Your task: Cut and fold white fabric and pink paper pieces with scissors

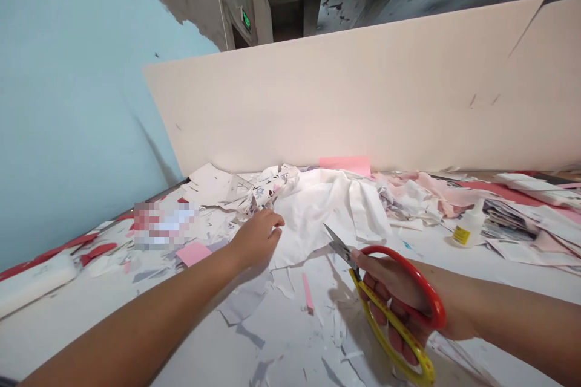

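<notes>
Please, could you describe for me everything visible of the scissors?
The scissors have pointed, grey, metal-looking blades and two loop handles, one red, one yellow with small marks. The right hand holds them by the handles, which stand apart. They appear raised above the table, tips towards the white cloth.

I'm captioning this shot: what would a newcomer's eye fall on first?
Probably the red-and-yellow-handled scissors, held in the right hand at the lower right. Next comes the rumpled white sheet in the middle, with the left hand at its left edge and paper scraps strewn around it.
</notes>
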Demonstrator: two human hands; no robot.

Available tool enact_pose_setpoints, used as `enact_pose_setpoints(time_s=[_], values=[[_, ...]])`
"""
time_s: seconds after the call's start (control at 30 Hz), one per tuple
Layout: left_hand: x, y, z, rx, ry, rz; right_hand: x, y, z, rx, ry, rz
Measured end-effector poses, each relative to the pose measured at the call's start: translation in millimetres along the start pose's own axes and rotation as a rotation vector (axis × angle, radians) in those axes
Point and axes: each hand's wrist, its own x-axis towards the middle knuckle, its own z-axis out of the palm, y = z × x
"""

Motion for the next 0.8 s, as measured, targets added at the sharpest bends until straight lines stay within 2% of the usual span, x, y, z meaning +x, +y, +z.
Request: enact_pose_setpoints(time_s=[0.1, 0.23, 0.33, 0.53, 0.67, 0.8], values=[[-5, -4, 8.7, 0.02, -0.088, 0.034, -1, -2, 5, -0.057, 0.007, 0.035], [-9, 0, 15.1, 0.087, -0.064, 0.11, -3, -5, 12, -0.163, -0.005, 0.085], [-14, 7, 16.9, 0.136, -0.038, 0.174, -4, -8, 16, -0.139, -0.004, 0.09], [-27, 30, 19.3, 0.133, -0.107, 0.277, 2, -11, 18, -0.104, 0.005, 0.102], [-34, 41, 22.7, 0.042, -0.138, 0.281, 4, -12, 18, -0.105, 0.004, 0.107], [-36, 42, 26.0, -0.005, -0.199, 0.254, 3, -9, 19, -0.081, 0.019, 0.07]])
